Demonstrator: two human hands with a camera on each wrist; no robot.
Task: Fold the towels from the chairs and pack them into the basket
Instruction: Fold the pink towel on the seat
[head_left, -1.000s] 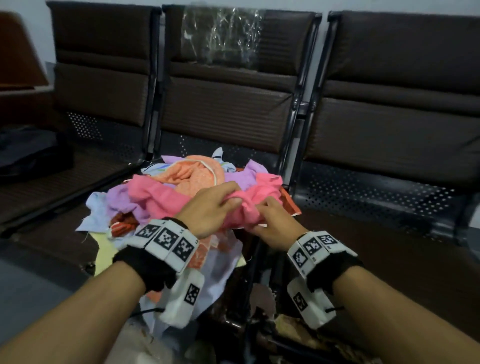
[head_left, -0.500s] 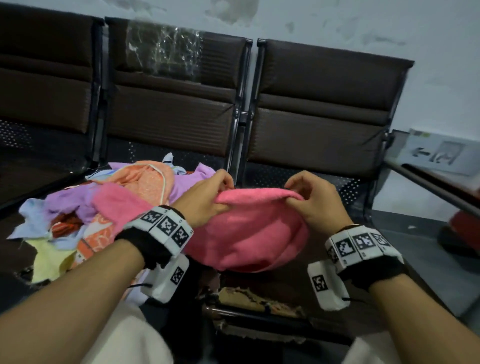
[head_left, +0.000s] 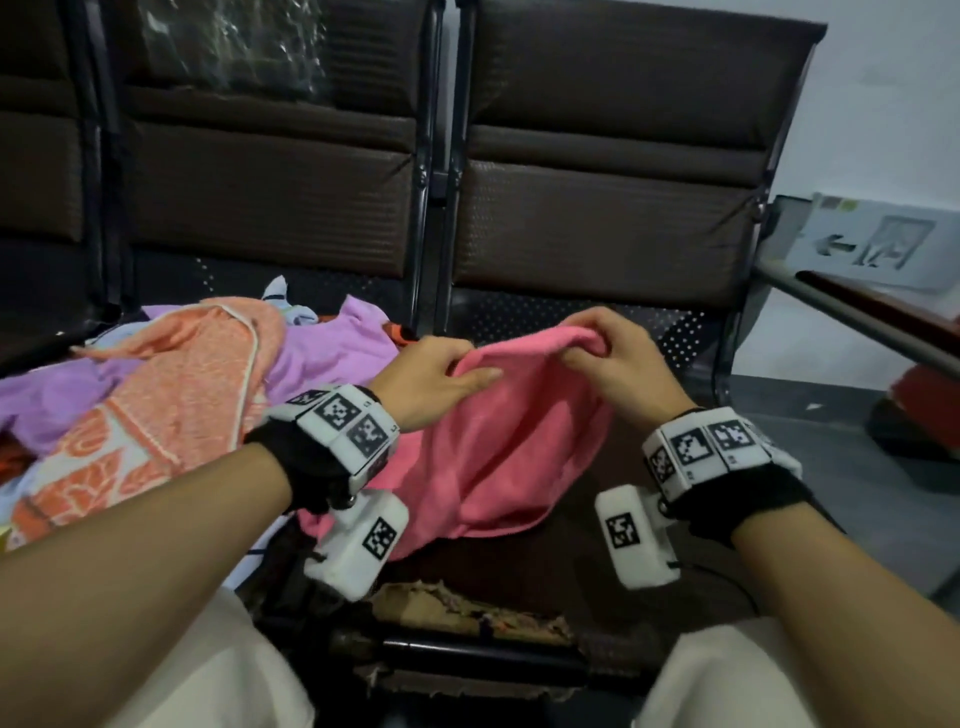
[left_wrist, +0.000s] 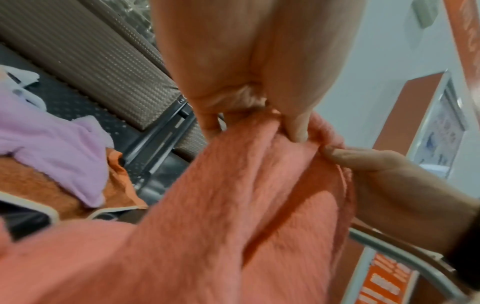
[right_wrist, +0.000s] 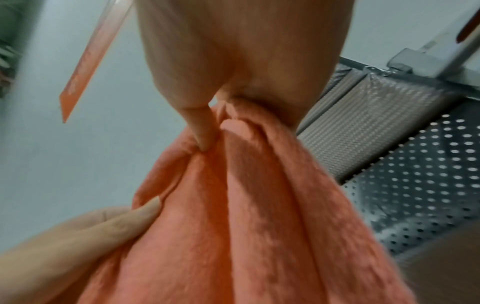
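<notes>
A pink towel (head_left: 509, 447) hangs between both hands above the right chair's seat (head_left: 665, 332). My left hand (head_left: 441, 371) pinches its upper edge on the left, and my right hand (head_left: 605, 348) pinches the same edge on the right. The left wrist view shows the thumb and fingers clamped on the pink towel (left_wrist: 233, 205); the right wrist view shows the same grip on the pink towel (right_wrist: 259, 205). A pile of towels (head_left: 171, 395), orange patterned, lilac and pale blue, lies on the middle chair to the left. No basket shows in any view.
Three dark brown chairs stand in a row, their backrests (head_left: 613, 156) facing me. A rail with a sign (head_left: 872, 244) runs along the right. Torn padding (head_left: 467, 608) edges the front of the seat. My knees in pale trousers (head_left: 197, 675) are at the bottom.
Both hands have lifted the pink towel off the pile and carried it right, over the right chair. Their grips have spread apart along its top edge.
</notes>
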